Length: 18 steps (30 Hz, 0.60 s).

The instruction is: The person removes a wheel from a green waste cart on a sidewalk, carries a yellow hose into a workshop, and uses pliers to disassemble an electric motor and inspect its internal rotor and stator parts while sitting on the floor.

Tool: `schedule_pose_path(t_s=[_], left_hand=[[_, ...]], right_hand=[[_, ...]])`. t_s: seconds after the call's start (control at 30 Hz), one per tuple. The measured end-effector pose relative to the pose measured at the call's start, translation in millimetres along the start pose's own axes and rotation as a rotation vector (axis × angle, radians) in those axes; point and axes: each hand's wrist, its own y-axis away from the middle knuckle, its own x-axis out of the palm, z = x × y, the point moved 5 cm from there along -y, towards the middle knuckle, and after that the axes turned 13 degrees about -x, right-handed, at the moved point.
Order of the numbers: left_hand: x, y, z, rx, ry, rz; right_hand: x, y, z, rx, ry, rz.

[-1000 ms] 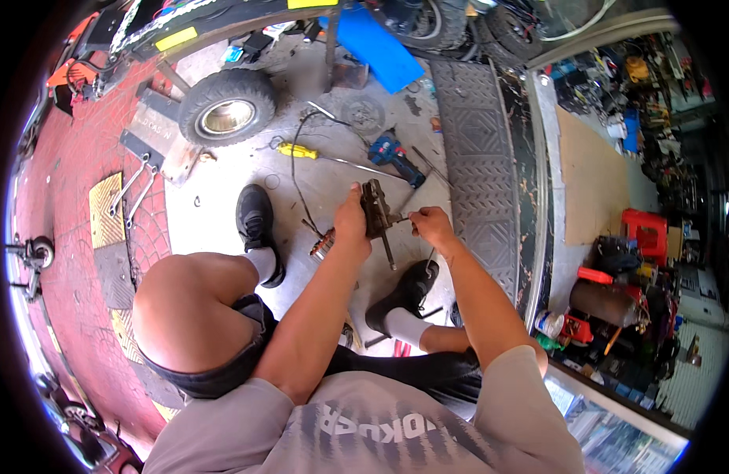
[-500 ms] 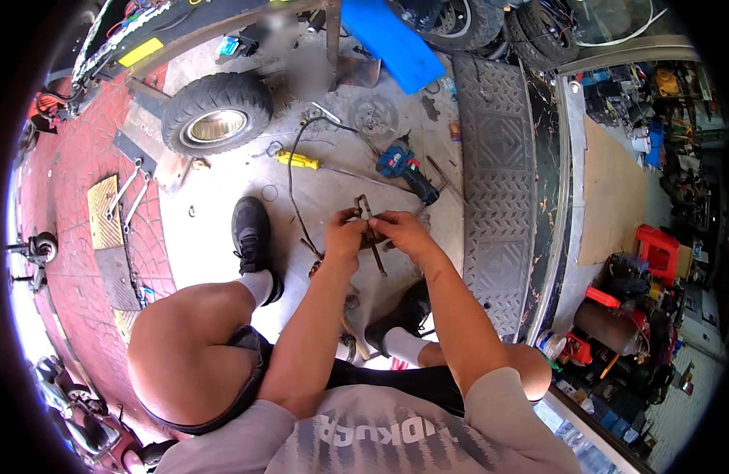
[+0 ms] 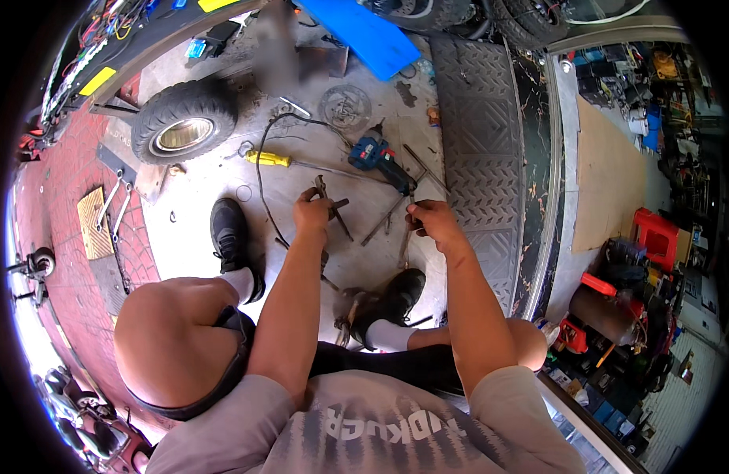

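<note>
— What is each hand doing?
— The left hand (image 3: 311,213) is clenched around a dark, rusty metal bracket with thin prongs (image 3: 330,204), held above the concrete floor (image 3: 199,229). The right hand (image 3: 432,221) is closed on a slim grey metal rod (image 3: 405,245) that hangs down from the fist.

— What lies around the bracket?
— Just beyond it, on the rough, stained floor, is a blue and black power drill (image 3: 383,160). Left of the drill lies a long screwdriver with a yellow plastic handle (image 3: 270,159), and a thin black cable (image 3: 263,170) loops past it. Farther left of the bracket sits a small knobbly rubber tyre on a pale metal rim (image 3: 183,121).

— And on the other side?
— A grey ribbed metal ramp (image 3: 481,134), well right of the drill.
</note>
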Motion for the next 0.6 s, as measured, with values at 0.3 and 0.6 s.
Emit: schedule_pose_path(t_s=[0.3,0.6], left_hand=[[-41.2,58.3,-23.4,0.464,-0.768,-0.372],[-85.1,136.6,69.0,0.397,-1.416,-0.397]], right_hand=[[52.9,25.9,-13.0,-0.028,-0.164,0.03],[90.7,56.2,21.3,-0.131,-0.24,0.063]])
